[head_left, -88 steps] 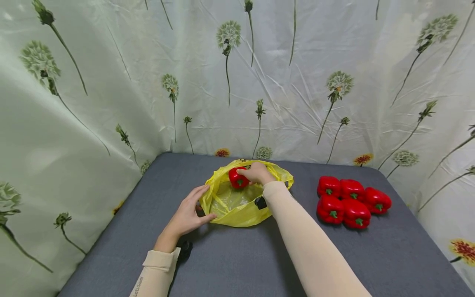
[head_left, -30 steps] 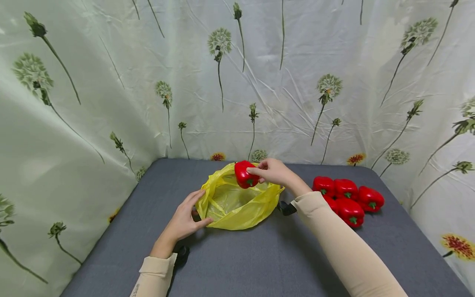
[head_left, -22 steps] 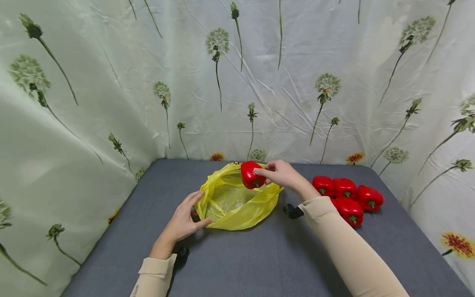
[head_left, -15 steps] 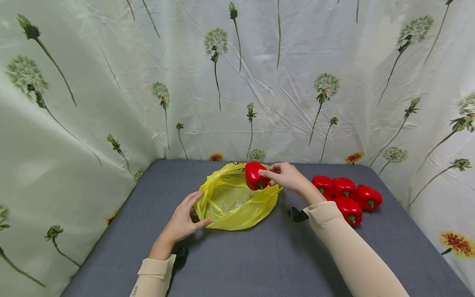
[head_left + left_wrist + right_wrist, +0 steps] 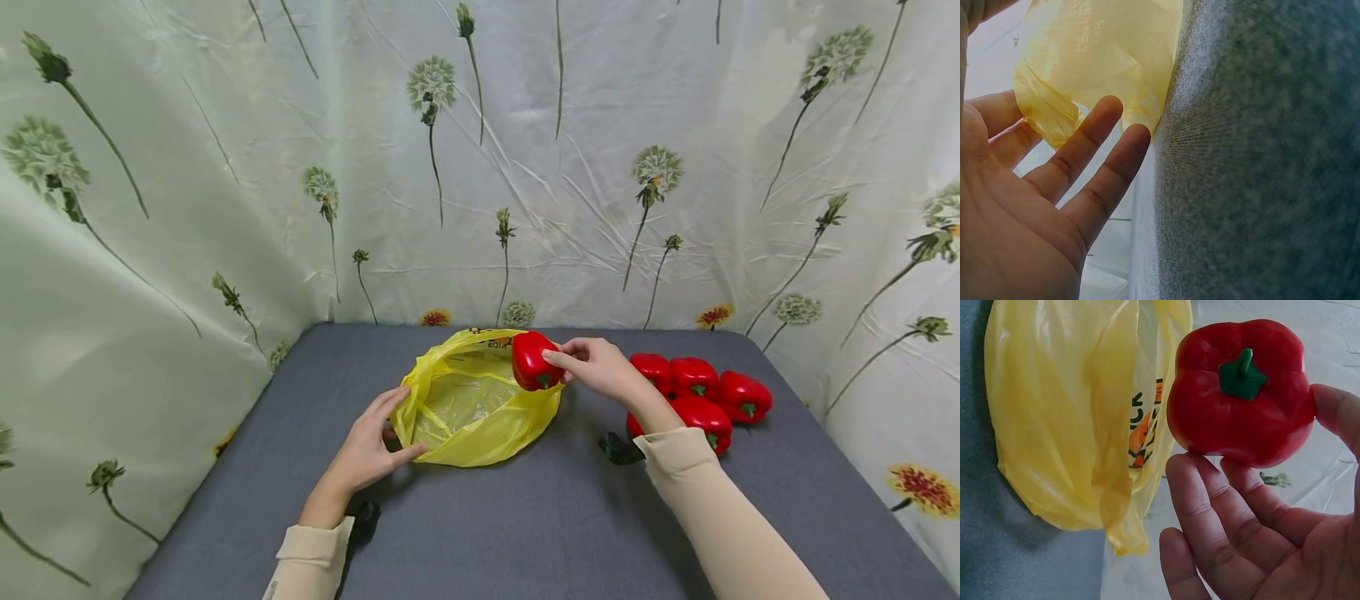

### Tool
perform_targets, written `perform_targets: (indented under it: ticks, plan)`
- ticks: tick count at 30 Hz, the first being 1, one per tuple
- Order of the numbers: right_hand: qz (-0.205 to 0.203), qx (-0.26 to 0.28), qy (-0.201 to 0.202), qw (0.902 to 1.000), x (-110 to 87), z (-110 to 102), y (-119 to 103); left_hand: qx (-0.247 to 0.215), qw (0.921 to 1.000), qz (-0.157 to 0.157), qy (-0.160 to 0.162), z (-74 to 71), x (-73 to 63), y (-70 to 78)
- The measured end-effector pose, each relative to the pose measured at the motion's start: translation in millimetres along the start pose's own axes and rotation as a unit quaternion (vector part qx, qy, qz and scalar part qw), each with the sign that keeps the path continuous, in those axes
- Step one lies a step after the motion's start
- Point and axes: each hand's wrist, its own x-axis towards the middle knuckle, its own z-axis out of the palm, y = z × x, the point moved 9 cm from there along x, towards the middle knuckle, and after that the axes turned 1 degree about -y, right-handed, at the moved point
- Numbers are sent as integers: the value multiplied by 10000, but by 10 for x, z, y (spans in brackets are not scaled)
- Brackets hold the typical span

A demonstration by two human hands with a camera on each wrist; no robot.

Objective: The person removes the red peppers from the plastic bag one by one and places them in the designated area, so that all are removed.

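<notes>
A red bell pepper (image 5: 536, 361) with a green stem is pinched between the thumb and fingertips of my right hand (image 5: 600, 367). In the head view it overlaps the right rim of a yellow plastic bag (image 5: 480, 454), whose mouth faces up. The right wrist view shows the pepper (image 5: 1241, 419) beside the bag (image 5: 1054, 425). My left hand (image 5: 369, 446) rests at the bag's left side, fingers and thumb spread along the rim. In the left wrist view, the near fingers of that hand (image 5: 1029, 206) are extended by the yellow plastic (image 5: 1104, 56).
Several more red bell peppers (image 5: 742, 397) sit in a cluster on the grey table (image 5: 480, 533) to the right, partly covered by my right forearm. A curtain with dandelion prints (image 5: 525, 167) hangs behind the table. Dark wrist devices (image 5: 619, 450) show at both wrists.
My right hand has lifted the bell pepper up from inside the bag and carried it right to the bag's right rim. The left hand has stayed at the bag's left side.
</notes>
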Motion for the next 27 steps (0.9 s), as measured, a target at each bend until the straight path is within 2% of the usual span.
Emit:
perform_targets:
  ticks: [10, 27]
  plan:
    - [115, 167, 99, 9997, -147, -57, 152, -17, 10000, 56, 29, -3, -6, 14]
    - [321, 394, 276, 9983, -350, -185, 399, -58, 10000, -51, -34, 9, 2, 1]
